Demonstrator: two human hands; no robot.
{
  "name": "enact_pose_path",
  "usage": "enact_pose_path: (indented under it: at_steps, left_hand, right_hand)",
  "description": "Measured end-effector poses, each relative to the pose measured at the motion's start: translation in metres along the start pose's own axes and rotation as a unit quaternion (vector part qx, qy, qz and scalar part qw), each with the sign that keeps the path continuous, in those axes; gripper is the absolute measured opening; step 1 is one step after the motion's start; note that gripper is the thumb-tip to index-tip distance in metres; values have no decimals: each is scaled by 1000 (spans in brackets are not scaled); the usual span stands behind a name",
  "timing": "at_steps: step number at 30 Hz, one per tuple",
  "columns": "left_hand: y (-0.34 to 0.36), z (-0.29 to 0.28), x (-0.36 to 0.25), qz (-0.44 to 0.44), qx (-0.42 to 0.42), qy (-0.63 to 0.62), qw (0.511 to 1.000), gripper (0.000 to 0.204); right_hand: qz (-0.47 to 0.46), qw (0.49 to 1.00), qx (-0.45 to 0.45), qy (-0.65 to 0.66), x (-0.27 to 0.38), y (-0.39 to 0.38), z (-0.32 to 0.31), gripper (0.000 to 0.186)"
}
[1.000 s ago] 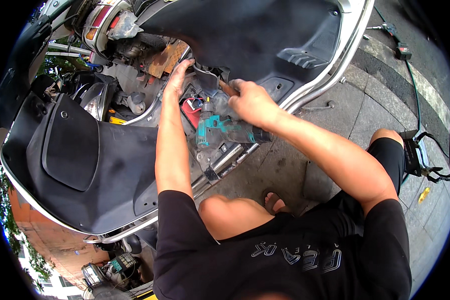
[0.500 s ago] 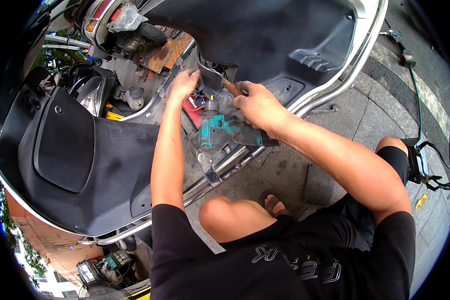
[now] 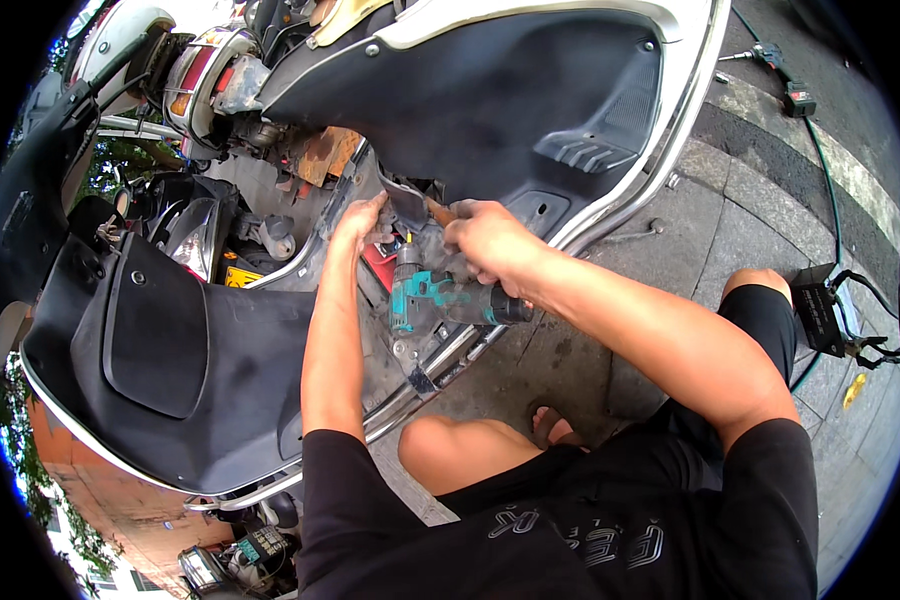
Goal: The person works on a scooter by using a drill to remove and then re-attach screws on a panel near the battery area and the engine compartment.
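Observation:
A scooter's opened footboard area lies before me, between the dark front panel (image 3: 240, 345) and the black seat-side body panel (image 3: 480, 100). My right hand (image 3: 497, 243) is closed around a tool with a brown handle (image 3: 440, 212); its working end is hidden at the lower edge of the body panel. Beside that edge my left hand (image 3: 362, 220) has its fingers curled, and what they pinch cannot be made out. A teal and black cordless drill (image 3: 425, 300) lies on the footboard frame under my right hand. Something red (image 3: 380, 265) shows in the opening next to the drill's chuck.
Chrome guard rails (image 3: 660, 185) run along the scooter's near side. Another power tool (image 3: 785, 80) lies on the pavement at the upper right, near a green cable (image 3: 830, 185). A black box with clamps (image 3: 820, 310) stands at the right. Other scooters (image 3: 195, 235) are parked beyond.
The view has shifted a little. My right hand has come closer to my left and to the panel's edge, still gripping the brown handle. The drill stays on the frame.

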State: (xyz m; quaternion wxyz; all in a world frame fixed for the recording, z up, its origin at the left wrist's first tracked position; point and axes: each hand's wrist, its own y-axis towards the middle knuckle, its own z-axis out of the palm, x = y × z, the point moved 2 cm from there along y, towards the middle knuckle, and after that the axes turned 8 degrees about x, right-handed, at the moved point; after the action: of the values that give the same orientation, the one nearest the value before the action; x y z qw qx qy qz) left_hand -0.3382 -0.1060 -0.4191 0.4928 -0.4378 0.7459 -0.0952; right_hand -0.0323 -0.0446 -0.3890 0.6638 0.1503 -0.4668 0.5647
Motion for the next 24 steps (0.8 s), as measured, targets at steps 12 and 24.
enact_pose_path:
  at_steps: [12, 24]
  left_hand:
    - [-11, 4, -23, -11, 8, 332, 943, 36]
    - [-14, -3, 11, -7, 20, -48, 999, 36]
  right_hand:
    - [20, 978, 65, 197, -10, 4, 11, 18]
    - [25, 943, 80, 323, -17, 6, 23, 1]
